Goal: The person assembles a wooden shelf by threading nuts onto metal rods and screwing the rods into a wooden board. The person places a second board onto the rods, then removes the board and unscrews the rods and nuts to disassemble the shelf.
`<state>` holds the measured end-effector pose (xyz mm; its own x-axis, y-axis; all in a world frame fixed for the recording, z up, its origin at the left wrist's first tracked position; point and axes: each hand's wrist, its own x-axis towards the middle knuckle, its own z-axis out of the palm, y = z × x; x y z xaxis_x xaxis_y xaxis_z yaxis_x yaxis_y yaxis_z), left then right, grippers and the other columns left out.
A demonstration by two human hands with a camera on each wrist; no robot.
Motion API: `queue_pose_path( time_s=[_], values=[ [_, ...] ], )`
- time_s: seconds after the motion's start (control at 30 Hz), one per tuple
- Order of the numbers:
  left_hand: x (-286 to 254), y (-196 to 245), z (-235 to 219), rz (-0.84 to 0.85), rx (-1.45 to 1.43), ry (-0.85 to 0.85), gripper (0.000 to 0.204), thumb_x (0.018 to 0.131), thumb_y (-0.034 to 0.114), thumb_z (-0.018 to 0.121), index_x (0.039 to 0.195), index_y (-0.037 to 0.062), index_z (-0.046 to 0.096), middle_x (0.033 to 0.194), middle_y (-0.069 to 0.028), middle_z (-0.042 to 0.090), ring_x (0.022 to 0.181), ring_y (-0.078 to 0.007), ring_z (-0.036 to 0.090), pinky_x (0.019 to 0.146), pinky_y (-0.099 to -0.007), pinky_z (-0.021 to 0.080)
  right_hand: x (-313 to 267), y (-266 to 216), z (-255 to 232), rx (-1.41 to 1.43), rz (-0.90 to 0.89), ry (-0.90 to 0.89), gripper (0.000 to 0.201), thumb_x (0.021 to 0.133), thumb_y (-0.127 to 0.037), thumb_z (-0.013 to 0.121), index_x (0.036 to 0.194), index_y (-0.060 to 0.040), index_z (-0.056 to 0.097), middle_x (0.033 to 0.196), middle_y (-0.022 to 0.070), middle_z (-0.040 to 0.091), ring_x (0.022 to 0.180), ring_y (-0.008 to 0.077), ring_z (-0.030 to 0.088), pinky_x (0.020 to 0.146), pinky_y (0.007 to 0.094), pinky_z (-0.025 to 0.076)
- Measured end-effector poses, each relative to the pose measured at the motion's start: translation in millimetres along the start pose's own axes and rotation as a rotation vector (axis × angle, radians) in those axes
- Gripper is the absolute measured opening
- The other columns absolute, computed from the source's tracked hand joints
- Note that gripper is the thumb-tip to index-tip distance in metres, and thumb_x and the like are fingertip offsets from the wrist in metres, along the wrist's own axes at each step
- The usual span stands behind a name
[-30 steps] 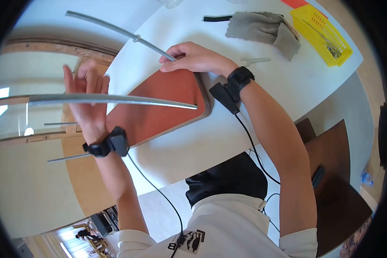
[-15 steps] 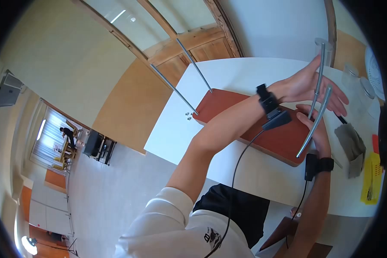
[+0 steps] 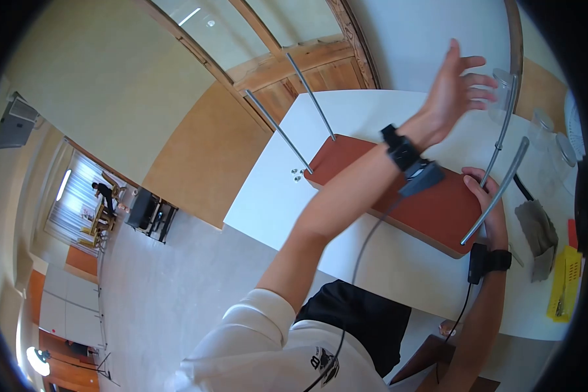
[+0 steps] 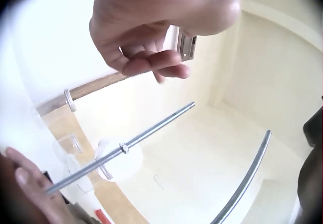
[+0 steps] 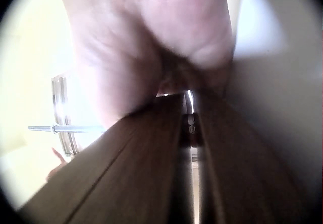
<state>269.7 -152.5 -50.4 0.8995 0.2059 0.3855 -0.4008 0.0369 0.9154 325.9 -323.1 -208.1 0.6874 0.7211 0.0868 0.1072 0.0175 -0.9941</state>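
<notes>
A reddish-brown board (image 3: 431,215) with rounded corners lies on the white table. Near its corners stand metal rods; the far right rod (image 3: 508,108) carries a nut (image 3: 498,145) partway up, and the near right rod (image 3: 496,189) looks bent in this lens. My right hand (image 3: 493,210) grips the board's right end by the far rod's foot. In the right wrist view its palm lies over the edge of two stacked wooden layers (image 5: 126,158) with a gap between. My left hand (image 3: 452,91) is raised above the board, fingers spread and holding nothing, left of the far rod.
Several loose nuts (image 3: 297,175) lie by the board's left end, beside the left rods (image 3: 277,130). On the right are a grey cloth (image 3: 537,238), a yellow basket (image 3: 564,287) and clear jars (image 3: 541,127). A wooden door (image 3: 300,78) stands behind the table.
The head view has swung left. My left hand crossed over the board to the right-hand rods, then lifted away from them, up and leftward. My right hand stays at the board's end.
</notes>
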Motion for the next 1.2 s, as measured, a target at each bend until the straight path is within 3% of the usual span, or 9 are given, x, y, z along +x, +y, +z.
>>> queue_pose_path(
  time_s=[0.2,0.27,0.6,0.67,0.73,0.8,0.87,0.9,1.2],
  values=[
    [28,-30,45,-0.117,-0.283,-0.422,0.115,0.092,0.090,0.016,0.154,-0.0043,0.038,0.137,-0.0273,0.057,0.122,-0.0366,0.058,0.105,-0.0494,0.045,12,33,-11,0.091,0.012,-0.043,0.037,0.097,-0.026,0.071,0.122,0.0000,0.069,0.115,0.0080,0.070,0.104,0.0157,0.064,0.096,0.0297,0.048],
    [23,-27,48,-0.289,-0.365,-0.861,0.125,0.088,0.093,0.011,0.148,-0.0122,0.043,0.144,-0.0331,0.053,0.131,-0.0407,0.055,0.109,-0.0498,0.045,11,33,-11,0.153,-0.066,-0.042,0.035,0.096,-0.023,0.072,0.122,0.0004,0.069,0.115,0.0082,0.070,0.104,0.0147,0.065,0.096,0.0289,0.049],
    [-51,18,-17,-0.199,-0.035,-0.486,0.122,0.093,0.087,0.007,0.148,-0.0163,0.040,0.146,-0.0339,0.052,0.141,-0.0378,0.050,0.117,-0.0437,0.040,8,12,-2,0.030,-0.049,-0.011,0.033,0.095,-0.022,0.072,0.119,-0.0001,0.069,0.111,0.0072,0.071,0.103,0.0150,0.065,0.096,0.0297,0.048],
    [-44,5,-43,-0.235,-0.031,-0.412,0.117,0.095,0.085,0.008,0.148,-0.0118,0.045,0.135,-0.0284,0.063,0.119,-0.0300,0.065,0.106,-0.0379,0.047,11,15,-4,0.036,-0.058,-0.025,0.032,0.096,-0.022,0.072,0.119,-0.0008,0.069,0.109,0.0060,0.070,0.101,0.0141,0.064,0.095,0.0290,0.048],
    [-16,-22,-87,-0.201,-0.877,-1.016,0.110,0.098,0.081,0.011,0.143,-0.0099,0.052,0.112,-0.0211,0.073,0.092,-0.0224,0.068,0.095,-0.0339,0.050,11,16,-6,0.027,-0.035,-0.009,0.031,0.096,-0.022,0.071,0.119,-0.0008,0.069,0.109,0.0055,0.070,0.100,0.0137,0.063,0.094,0.0288,0.048],
    [-18,-10,-75,-0.072,-0.694,-0.840,0.103,0.101,0.079,0.016,0.141,-0.0081,0.054,0.093,-0.0150,0.074,0.074,-0.0165,0.062,0.088,-0.0317,0.049,14,18,-5,0.016,-0.017,-0.010,0.031,0.097,-0.022,0.071,0.120,-0.0008,0.069,0.109,0.0049,0.070,0.099,0.0132,0.063,0.093,0.0287,0.048],
    [-26,16,-20,-0.018,-0.152,-0.095,0.099,0.101,0.078,0.021,0.141,-0.0063,0.053,0.102,-0.0184,0.073,0.086,-0.0198,0.066,0.091,-0.0342,0.050,16,24,-7,0.072,-0.037,-0.030,0.031,0.098,-0.021,0.070,0.120,-0.0002,0.069,0.109,0.0045,0.069,0.098,0.0127,0.062,0.092,0.0279,0.048],
    [-19,11,-7,-0.007,-0.218,-0.085,0.099,0.100,0.079,0.022,0.141,-0.0050,0.052,0.114,-0.0220,0.070,0.101,-0.0252,0.067,0.094,-0.0361,0.050,16,24,-8,0.064,-0.039,-0.036,0.031,0.098,-0.021,0.070,0.120,-0.0002,0.069,0.109,0.0045,0.069,0.098,0.0127,0.062,0.092,0.0279,0.048],
    [-5,-29,30,-0.240,-0.208,-0.630,0.128,0.086,0.091,-0.001,0.125,-0.0125,0.063,0.105,-0.0274,0.073,0.101,-0.0322,0.071,0.095,-0.0360,0.053,18,24,-10,0.026,-0.090,-0.079,0.031,0.098,-0.018,0.070,0.123,0.0017,0.067,0.111,0.0061,0.070,0.105,0.0137,0.064,0.096,0.0280,0.048]
  ],
)
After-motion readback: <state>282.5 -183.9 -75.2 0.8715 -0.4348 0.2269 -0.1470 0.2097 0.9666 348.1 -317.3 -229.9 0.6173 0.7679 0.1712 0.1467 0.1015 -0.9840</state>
